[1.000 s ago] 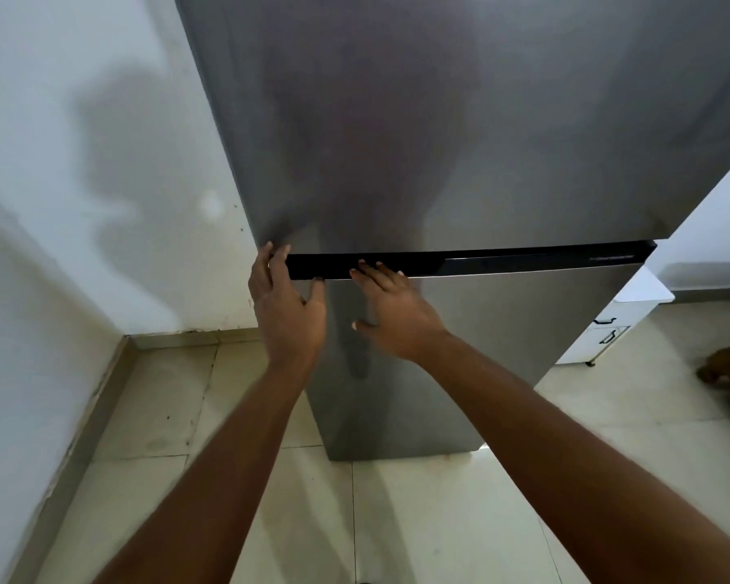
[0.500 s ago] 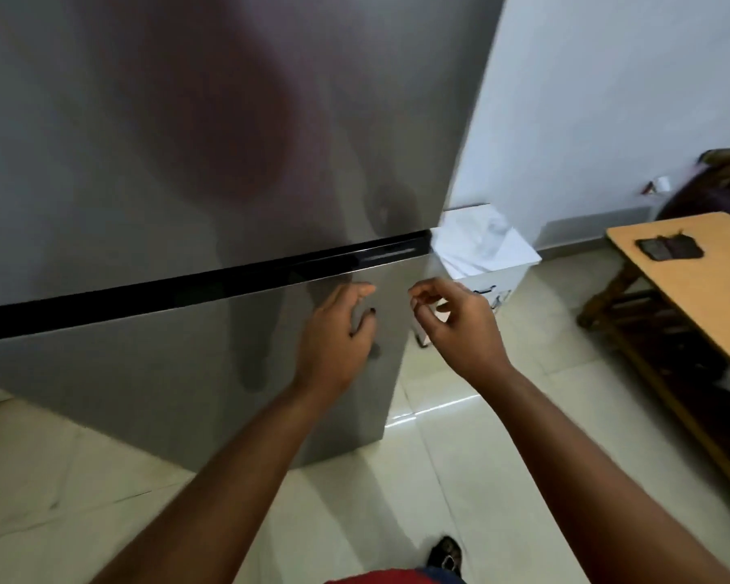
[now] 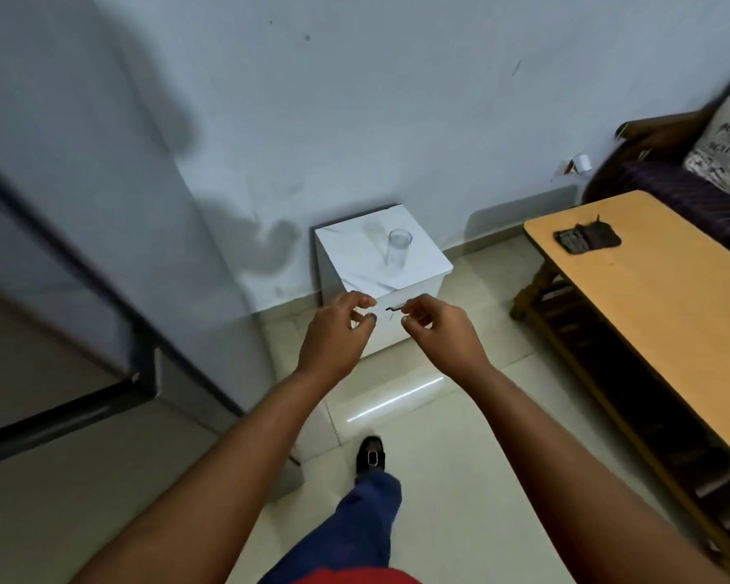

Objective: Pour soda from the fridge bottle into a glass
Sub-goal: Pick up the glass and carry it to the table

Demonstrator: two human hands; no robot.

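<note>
A clear empty glass (image 3: 398, 251) stands upright on a small white cabinet (image 3: 355, 250) against the far wall. The grey fridge (image 3: 60, 255) fills the left side, its doors closed; no bottle shows. My left hand (image 3: 336, 335) and my right hand (image 3: 437, 330) hover side by side in front of the cabinet's drawer face, fingers loosely curled and apart, holding nothing. Both hands are clear of the fridge and below the glass in the view.
A wooden table (image 3: 658, 297) stands at the right with a dark wallet-like item (image 3: 586, 239) on it. Behind it is a dark sofa with a printed cushion (image 3: 725, 149). My leg and dark shoe (image 3: 370, 455) step on the pale tiled floor.
My view has swung right, from the fridge front to the white cabinet and glass. Both hands have come off the fridge door and now hang in the air before the cabinet.
</note>
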